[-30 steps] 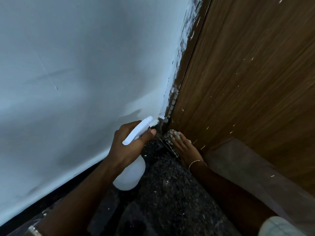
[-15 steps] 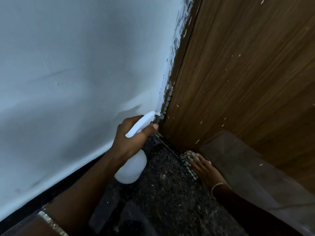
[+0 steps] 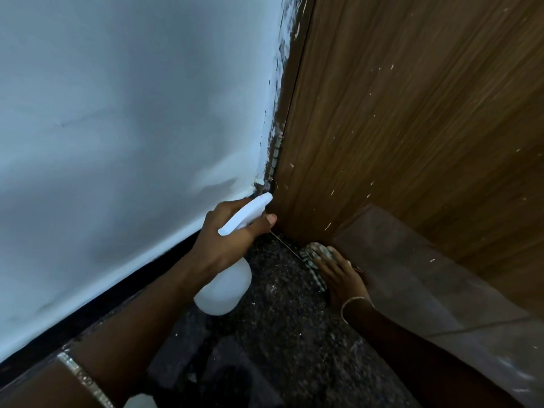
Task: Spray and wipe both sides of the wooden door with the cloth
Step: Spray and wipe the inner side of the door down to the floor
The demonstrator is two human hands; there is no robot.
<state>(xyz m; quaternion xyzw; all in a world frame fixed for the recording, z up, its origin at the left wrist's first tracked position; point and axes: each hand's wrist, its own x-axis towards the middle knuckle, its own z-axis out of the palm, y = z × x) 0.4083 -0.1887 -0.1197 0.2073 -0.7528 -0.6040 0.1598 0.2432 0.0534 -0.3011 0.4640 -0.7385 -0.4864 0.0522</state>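
Head view: the left hand [image 3: 232,240] was clenched around the neck of the white spray bottle [image 3: 223,293], its nozzle close to the corner. The right hand [image 3: 341,278] pressed the checked cloth [image 3: 312,254] with flat fingers against the foot of the wooden door [image 3: 412,128], at the dark speckled floor [image 3: 279,325], beside the white wall [image 3: 117,128].

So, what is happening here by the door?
A person is cleaning the brown wooden door low down. The left hand grips a white plastic spray bottle, nozzle pointing at the corner by the white wall. The right hand presses a green-and-white checked cloth against the door's foot, by the dark speckled floor.
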